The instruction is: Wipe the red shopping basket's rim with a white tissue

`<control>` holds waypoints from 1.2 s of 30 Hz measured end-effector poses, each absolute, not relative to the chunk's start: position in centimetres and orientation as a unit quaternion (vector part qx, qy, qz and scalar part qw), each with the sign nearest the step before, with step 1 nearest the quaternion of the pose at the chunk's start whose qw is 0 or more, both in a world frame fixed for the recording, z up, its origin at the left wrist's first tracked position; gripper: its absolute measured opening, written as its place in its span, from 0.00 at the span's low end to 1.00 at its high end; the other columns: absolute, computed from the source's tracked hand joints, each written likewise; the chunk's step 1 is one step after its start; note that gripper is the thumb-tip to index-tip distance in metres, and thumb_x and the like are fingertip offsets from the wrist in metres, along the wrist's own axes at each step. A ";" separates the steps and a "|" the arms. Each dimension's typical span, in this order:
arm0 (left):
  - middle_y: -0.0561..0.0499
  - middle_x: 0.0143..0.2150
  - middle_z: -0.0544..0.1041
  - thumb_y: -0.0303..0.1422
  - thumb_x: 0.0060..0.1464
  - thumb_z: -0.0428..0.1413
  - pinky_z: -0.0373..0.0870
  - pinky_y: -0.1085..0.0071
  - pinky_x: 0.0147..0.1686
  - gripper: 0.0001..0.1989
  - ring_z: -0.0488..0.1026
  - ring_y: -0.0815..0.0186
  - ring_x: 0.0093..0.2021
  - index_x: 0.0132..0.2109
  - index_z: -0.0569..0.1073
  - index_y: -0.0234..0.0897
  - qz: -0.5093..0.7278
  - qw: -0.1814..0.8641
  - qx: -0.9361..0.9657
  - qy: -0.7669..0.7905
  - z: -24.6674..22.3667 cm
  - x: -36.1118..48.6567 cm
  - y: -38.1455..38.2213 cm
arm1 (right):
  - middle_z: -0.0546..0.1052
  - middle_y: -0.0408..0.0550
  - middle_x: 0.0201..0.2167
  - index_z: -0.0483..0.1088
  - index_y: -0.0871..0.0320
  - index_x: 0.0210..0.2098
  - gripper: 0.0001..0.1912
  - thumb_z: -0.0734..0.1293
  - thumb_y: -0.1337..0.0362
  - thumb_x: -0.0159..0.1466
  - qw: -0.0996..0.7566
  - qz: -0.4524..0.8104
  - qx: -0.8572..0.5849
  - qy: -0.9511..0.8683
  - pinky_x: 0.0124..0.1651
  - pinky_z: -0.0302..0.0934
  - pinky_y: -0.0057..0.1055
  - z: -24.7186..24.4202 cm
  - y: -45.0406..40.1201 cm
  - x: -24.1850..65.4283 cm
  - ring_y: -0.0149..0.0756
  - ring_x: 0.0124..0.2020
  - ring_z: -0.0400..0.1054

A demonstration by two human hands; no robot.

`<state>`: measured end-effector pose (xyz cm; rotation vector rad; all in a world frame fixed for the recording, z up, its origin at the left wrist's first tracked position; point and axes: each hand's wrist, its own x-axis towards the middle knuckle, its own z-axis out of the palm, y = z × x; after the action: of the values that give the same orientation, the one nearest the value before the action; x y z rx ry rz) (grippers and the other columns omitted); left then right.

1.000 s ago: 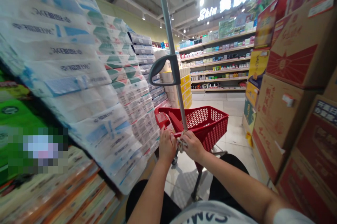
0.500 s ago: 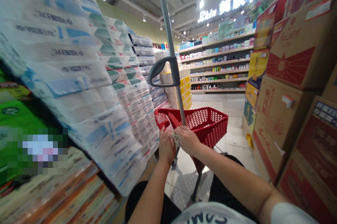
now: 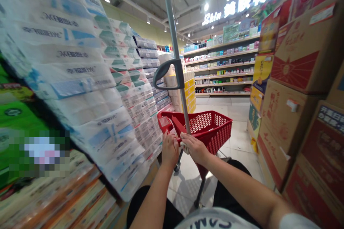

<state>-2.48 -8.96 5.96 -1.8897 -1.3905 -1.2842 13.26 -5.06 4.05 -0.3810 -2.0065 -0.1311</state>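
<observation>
A red plastic shopping cart [image 3: 219, 123] with a perforated basket stands right in front of me. My left hand [image 3: 170, 150] is closed on the near end of the cart, its fingertips at the red edge. Just right of it, my right hand [image 3: 197, 150] lies over the red rim with its fingers together and bent. Under those fingers a crumpled white wad, a tissue or cloth [image 3: 184, 146], partly shows; the rest is hidden. A grey pole [image 3: 176, 39] with a grey loop handle [image 3: 169, 75] rises just beyond my hands.
Stacked white toilet-paper packs [image 3: 80, 71] line the left side. Cardboard boxes [image 3: 298, 49] are piled on the right. Shelves [image 3: 225, 65] of small bottles and boxes stand at the back. Pale floor tiles [image 3: 238, 128] run between.
My hands have moved slightly apart. The white wad, earlier between both hands, now sits under my right hand's fingers, which lie flatter on the rim. The cart has barely shifted.
</observation>
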 end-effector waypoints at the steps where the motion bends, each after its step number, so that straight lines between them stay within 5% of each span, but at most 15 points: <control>1: 0.47 0.41 0.72 0.28 0.60 0.41 0.62 0.46 0.60 0.10 0.66 0.58 0.56 0.39 0.67 0.39 -0.468 0.229 -0.687 -0.506 6.0 -2.5 -8.9 | 0.72 0.57 0.54 0.66 0.61 0.53 0.18 0.59 0.72 0.65 0.521 -0.042 -0.162 -0.837 0.59 0.62 0.40 4.4 -5.2 13.2 0.39 0.57 0.64; 5: 0.47 0.41 0.72 0.28 0.61 0.40 0.59 0.47 0.62 0.11 0.67 0.59 0.54 0.40 0.67 0.39 -0.461 0.223 -0.697 -0.502 6.0 -2.6 -9.0 | 0.72 0.56 0.53 0.63 0.62 0.57 0.22 0.58 0.73 0.64 0.526 0.003 -0.156 -0.836 0.59 0.62 0.36 5.6 -5.8 12.4 0.37 0.56 0.66; 11: 0.48 0.39 0.72 0.28 0.61 0.41 0.59 0.48 0.61 0.10 0.68 0.61 0.52 0.39 0.67 0.39 -0.466 0.232 -0.699 -0.490 5.9 -2.8 -8.9 | 0.66 0.55 0.60 0.56 0.59 0.63 0.27 0.55 0.75 0.65 0.528 -0.028 -0.139 -0.837 0.63 0.58 0.43 3.5 -5.8 12.7 0.38 0.63 0.55; 17: 0.48 0.39 0.72 0.28 0.61 0.41 0.59 0.47 0.61 0.10 0.68 0.62 0.49 0.39 0.66 0.39 -0.472 0.233 -0.690 -0.497 6.0 -2.6 -8.9 | 0.70 0.54 0.56 0.58 0.60 0.62 0.27 0.57 0.75 0.64 0.522 -0.040 -0.145 -0.840 0.62 0.60 0.41 4.4 -5.7 12.6 0.37 0.61 0.59; 36: 0.48 0.38 0.71 0.29 0.61 0.41 0.60 0.47 0.61 0.10 0.69 0.61 0.49 0.37 0.66 0.38 -0.467 0.238 -0.689 -0.500 6.1 -2.7 -9.1 | 0.57 0.54 0.65 0.45 0.58 0.67 0.32 0.55 0.76 0.65 0.501 -0.061 -0.153 -0.850 0.64 0.57 0.45 1.7 -5.2 13.1 0.40 0.66 0.47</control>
<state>-2.70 -9.11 6.09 -1.8890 -1.3712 -1.2785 13.06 -5.17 1.74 -0.3688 -2.0533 -0.1467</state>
